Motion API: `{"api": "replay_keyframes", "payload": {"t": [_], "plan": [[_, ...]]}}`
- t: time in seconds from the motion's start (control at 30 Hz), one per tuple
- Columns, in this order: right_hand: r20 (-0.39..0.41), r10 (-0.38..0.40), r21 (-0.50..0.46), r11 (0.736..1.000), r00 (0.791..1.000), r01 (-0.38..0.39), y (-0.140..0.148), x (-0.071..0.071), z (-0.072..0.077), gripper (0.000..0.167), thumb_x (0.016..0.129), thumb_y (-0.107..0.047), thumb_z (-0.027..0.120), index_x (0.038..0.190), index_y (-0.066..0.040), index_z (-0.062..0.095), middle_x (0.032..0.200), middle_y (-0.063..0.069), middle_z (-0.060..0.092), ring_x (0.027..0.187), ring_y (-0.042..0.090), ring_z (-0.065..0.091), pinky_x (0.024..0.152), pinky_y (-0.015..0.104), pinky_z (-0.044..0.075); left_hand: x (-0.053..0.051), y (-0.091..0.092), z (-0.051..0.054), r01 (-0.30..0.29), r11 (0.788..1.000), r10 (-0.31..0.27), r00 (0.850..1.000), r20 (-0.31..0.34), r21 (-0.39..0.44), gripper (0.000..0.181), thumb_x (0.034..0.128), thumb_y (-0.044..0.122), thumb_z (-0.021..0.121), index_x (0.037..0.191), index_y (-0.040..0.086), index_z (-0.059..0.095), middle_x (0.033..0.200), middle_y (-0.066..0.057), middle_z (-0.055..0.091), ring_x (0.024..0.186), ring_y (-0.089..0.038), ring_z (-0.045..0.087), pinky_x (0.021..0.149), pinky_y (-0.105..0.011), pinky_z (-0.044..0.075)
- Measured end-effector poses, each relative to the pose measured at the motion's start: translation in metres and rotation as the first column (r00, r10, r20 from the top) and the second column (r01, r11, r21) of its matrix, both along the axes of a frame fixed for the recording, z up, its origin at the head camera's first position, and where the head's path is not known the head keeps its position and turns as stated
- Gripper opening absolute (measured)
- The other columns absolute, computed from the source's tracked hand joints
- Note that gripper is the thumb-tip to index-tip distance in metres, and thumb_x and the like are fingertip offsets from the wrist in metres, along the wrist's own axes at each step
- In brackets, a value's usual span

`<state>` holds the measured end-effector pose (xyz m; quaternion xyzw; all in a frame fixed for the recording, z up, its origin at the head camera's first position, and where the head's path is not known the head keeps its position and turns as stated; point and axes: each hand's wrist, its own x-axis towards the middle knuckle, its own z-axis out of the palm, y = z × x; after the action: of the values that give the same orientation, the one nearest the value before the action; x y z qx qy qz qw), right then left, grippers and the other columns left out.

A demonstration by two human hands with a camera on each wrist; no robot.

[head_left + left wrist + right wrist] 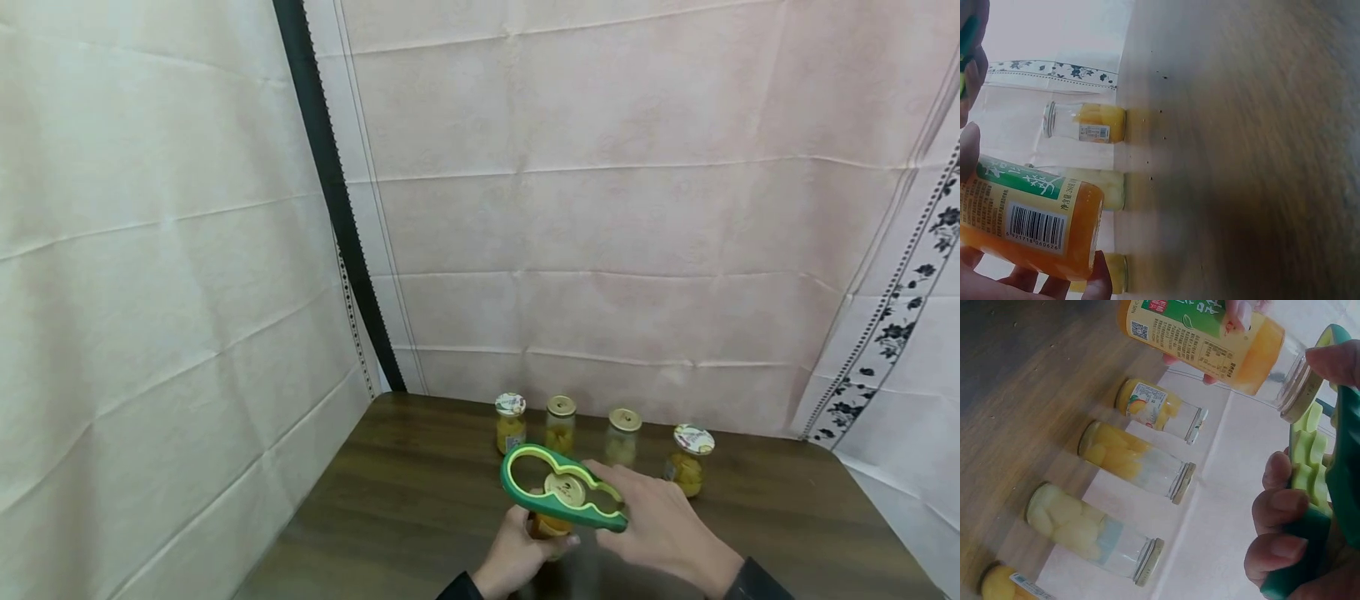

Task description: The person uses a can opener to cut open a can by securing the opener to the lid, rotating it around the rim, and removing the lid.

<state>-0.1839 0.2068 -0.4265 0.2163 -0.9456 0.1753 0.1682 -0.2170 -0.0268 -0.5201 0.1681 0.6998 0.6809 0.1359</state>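
My left hand [517,554] grips a glass jar [1079,231] of orange fruit with a yellow and green label. Its gold lid [567,490] is on, and the jar is lifted off the table. A green jar opener [577,511] with a scalloped lime inner edge is held in my right hand [660,525], fingers curled round its handle end in the right wrist view. From the head, the lid shows through the opener's gap. The right wrist view shows the opener [1310,544] beside the lid [1302,394]; whether they touch I cannot tell.
Several closed fruit jars stand along the back of the wooden table [360,517]: a white-lidded jar [511,423], a gold-lidded jar [560,425], a jar of pale fruit [621,442] and a white-lidded jar [686,467] at right. A light cloth [600,250] hangs behind.
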Motion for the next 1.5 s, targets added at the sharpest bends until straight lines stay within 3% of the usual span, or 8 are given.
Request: {"api": "replay_keyframes", "payload": {"t": [0.2,0.4,0.63,0.87,1.03,1.27,1.37,1.5], "plan": [[0.022,-0.012,0.048,0.999,1.0,0.011,-0.003,-0.003,0.002,0.078,0.075,-0.04,0.087,0.148,-0.027,0.063,0.124,-0.001,0.076,0.07,-0.002,0.047,0.056,0.021,0.034,-0.003,0.003,-0.003,-0.008,1.0,0.007,1.0,0.028,0.02,0.052,0.0917,0.022,0.087,0.139,0.029,0.067,0.131,0.001,0.071,0.117,-0.017,0.067,0.098,-0.043,0.059],[0.06,0.012,0.043,0.999,0.998,-0.015,-0.006,-0.005,0.0,0.08,0.08,-0.036,0.084,0.154,-0.026,0.058,0.11,-0.005,0.074,0.064,-0.002,0.042,0.054,0.022,0.032,0.0,0.006,-0.002,-0.001,0.999,-0.002,0.998,0.071,0.054,0.053,0.0899,0.019,0.088,0.138,0.027,0.067,0.13,0.0,0.071,0.117,-0.019,0.068,0.097,-0.042,0.06],[0.068,-0.007,0.041,0.999,0.998,0.004,-0.007,-0.007,-0.004,0.075,0.078,-0.034,0.083,0.149,-0.021,0.063,0.122,0.002,0.078,0.071,0.0,0.048,0.059,0.022,0.036,0.001,0.008,0.0,-0.014,0.998,0.01,0.998,0.064,0.062,0.056,0.0892,0.021,0.089,0.14,0.028,0.066,0.133,0.0,0.07,0.119,-0.019,0.068,0.097,-0.041,0.06],[0.134,0.0,0.026,1.0,0.991,-0.003,-0.007,-0.008,-0.004,0.074,0.077,-0.032,0.085,0.147,-0.017,0.065,0.125,0.002,0.078,0.075,0.003,0.05,0.062,0.023,0.038,0.001,0.007,-0.004,0.01,0.997,-0.017,0.996,0.083,0.078,0.055,0.0907,0.02,0.088,0.14,0.028,0.065,0.128,-0.002,0.071,0.11,-0.02,0.07,0.086,-0.038,0.06],[0.148,0.015,0.027,0.999,0.989,-0.02,-0.006,-0.009,-0.003,0.075,0.075,-0.026,0.088,0.145,-0.012,0.065,0.125,0.006,0.078,0.075,0.001,0.057,0.061,0.023,0.042,0.0,0.004,-0.003,0.012,0.998,-0.016,0.997,0.07,0.055,0.055,0.0907,0.021,0.088,0.141,0.029,0.065,0.132,0.0,0.071,0.117,-0.018,0.068,0.098,-0.042,0.059],[0.127,0.08,0.04,0.995,0.989,-0.086,-0.005,-0.011,-0.003,0.067,0.08,-0.026,0.086,0.142,-0.008,0.065,0.101,-0.002,0.079,0.06,-0.003,0.042,0.054,0.021,0.037,0.0,0.002,-0.003,0.025,0.999,-0.026,0.999,0.031,0.029,0.055,0.092,0.024,0.087,0.142,0.031,0.064,0.137,0.002,0.069,0.123,-0.017,0.065,0.107,-0.047,0.055],[0.129,0.098,0.046,0.993,0.987,-0.104,-0.004,-0.011,-0.007,0.063,0.085,-0.03,0.085,0.141,-0.008,0.066,0.082,-0.013,0.069,0.056,-0.003,0.039,0.051,0.02,0.034,0.001,-0.001,-0.005,0.041,0.999,-0.041,0.999,0.009,-0.012,0.056,0.0932,0.025,0.086,0.143,0.033,0.062,0.138,0.004,0.068,0.125,-0.016,0.064,0.109,-0.05,0.054],[0.112,0.114,0.043,0.992,0.987,-0.12,-0.001,-0.012,-0.012,0.061,0.087,-0.031,0.084,0.14,-0.008,0.066,0.072,-0.02,0.055,0.055,-0.005,0.037,0.051,0.019,0.033,0.0,-0.006,-0.007,0.084,0.994,-0.086,0.996,-0.033,-0.071,0.056,0.0959,0.03,0.083,0.146,0.038,0.058,0.14,0.008,0.067,0.127,-0.012,0.064,0.109,-0.045,0.054]]}}
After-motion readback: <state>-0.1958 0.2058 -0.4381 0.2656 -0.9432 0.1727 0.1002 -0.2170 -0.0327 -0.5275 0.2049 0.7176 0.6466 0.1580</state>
